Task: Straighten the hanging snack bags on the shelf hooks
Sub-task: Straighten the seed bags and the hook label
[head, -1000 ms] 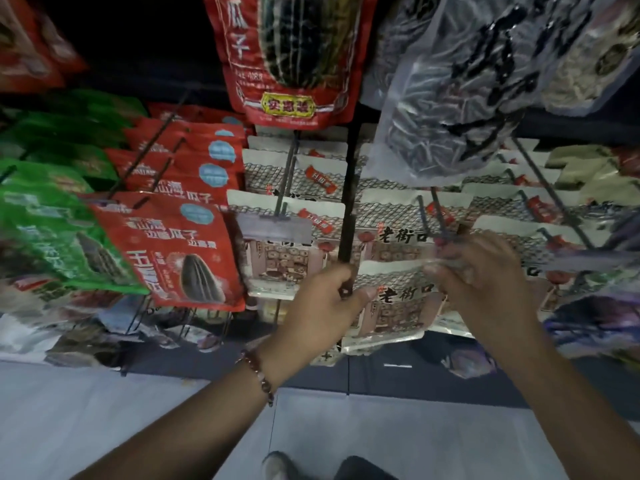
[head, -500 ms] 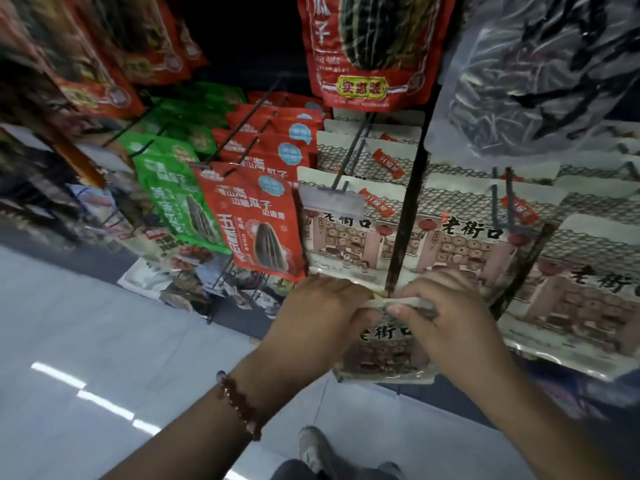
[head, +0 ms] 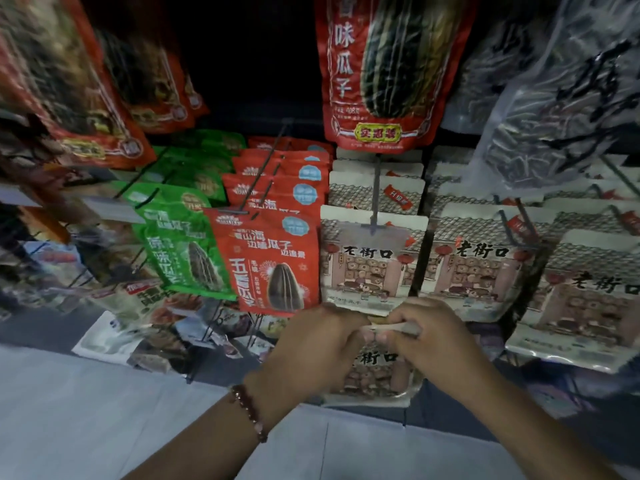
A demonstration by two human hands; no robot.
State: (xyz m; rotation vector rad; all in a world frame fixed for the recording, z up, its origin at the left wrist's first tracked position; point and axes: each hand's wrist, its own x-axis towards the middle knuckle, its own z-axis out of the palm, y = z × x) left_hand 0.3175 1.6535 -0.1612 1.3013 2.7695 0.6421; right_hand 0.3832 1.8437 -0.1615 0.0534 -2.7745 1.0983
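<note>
Left hand (head: 317, 344) and right hand (head: 429, 337), knuckles up, on snack bag (head: 375, 375) top edge.

Both hands (head: 374, 344) pinch a snack bag's (head: 375, 379) top edge.

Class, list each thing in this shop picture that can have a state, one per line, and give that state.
Cream snack bag with a shopfront drawing: off its hook, held by its top edge in both hands.
Left hand: pinches the bag's top edge.
Right hand: pinches the same edge.
Red sunflower-seed bag: hanging on a hook, front of its row.
Green seed bag: hanging, tilted.
</note>
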